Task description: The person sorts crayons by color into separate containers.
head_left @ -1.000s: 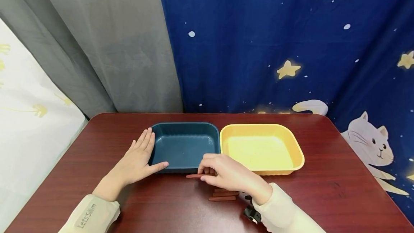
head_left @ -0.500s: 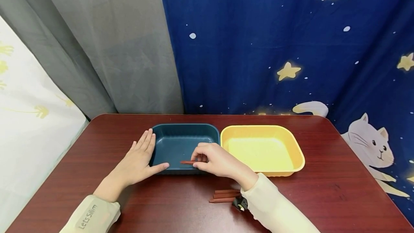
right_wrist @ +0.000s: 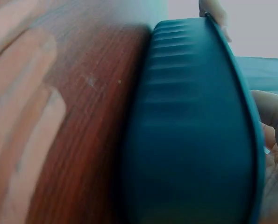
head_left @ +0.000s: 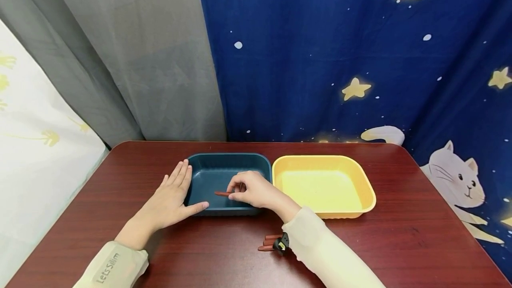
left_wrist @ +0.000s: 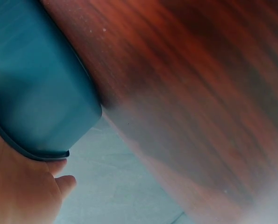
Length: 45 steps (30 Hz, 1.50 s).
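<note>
In the head view my right hand (head_left: 253, 190) is over the blue tray (head_left: 210, 182), pinching a slim reddish-brown stick (head_left: 221, 194) between thumb and fingers. The stick points left, its far end hidden by the hand. My left hand (head_left: 170, 199) lies along the tray's left side with straight fingers, thumb at the front rim. From the left wrist, the left hand (left_wrist: 22, 186) shows against the tray's rim. Several similar sticks (head_left: 267, 248) lie on the table under the right wrist, partly covered by the wrist camera. The right wrist view shows them blurred and close.
A yellow tray (head_left: 324, 212) stands right beside the blue one. Both rest on the reddish-brown table (head_left: 404, 217). A black wrist camera (head_left: 282, 243) hangs under the right sleeve. Grey and blue curtains (head_left: 292, 57) hang behind the table's far edge.
My right hand has carried the stick from in front of the blue tray, up and leftward to over its inside. The left hand has stayed in place.
</note>
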Motion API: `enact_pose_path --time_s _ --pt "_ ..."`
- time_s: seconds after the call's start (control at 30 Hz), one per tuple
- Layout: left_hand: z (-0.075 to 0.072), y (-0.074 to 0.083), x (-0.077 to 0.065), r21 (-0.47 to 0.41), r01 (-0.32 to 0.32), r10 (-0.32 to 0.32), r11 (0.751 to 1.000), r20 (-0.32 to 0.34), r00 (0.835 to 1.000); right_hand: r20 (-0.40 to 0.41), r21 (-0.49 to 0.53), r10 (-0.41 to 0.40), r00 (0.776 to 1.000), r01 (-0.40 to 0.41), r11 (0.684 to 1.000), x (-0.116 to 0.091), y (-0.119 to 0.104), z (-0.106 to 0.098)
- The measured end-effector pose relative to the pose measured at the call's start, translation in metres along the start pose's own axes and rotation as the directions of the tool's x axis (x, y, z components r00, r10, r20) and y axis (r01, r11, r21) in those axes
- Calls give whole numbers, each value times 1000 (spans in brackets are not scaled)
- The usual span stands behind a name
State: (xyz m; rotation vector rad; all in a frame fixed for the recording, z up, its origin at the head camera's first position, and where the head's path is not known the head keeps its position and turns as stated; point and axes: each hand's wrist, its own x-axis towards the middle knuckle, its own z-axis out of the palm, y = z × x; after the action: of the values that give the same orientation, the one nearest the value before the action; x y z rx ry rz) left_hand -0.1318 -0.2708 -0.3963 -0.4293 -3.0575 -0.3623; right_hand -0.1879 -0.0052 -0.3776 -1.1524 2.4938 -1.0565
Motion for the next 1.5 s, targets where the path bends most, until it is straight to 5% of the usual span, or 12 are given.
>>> enact_pose_path --time_s 1.0,1.5 --pt "1 -1 1 -24 -29 29 999 -3 1000 108 -154 191 976 -173 973 26 0 24" --pt "-1 1 0 -31 -20 20 999 -2 1000 72 -182 236 969 -220 958 22 -2 22"
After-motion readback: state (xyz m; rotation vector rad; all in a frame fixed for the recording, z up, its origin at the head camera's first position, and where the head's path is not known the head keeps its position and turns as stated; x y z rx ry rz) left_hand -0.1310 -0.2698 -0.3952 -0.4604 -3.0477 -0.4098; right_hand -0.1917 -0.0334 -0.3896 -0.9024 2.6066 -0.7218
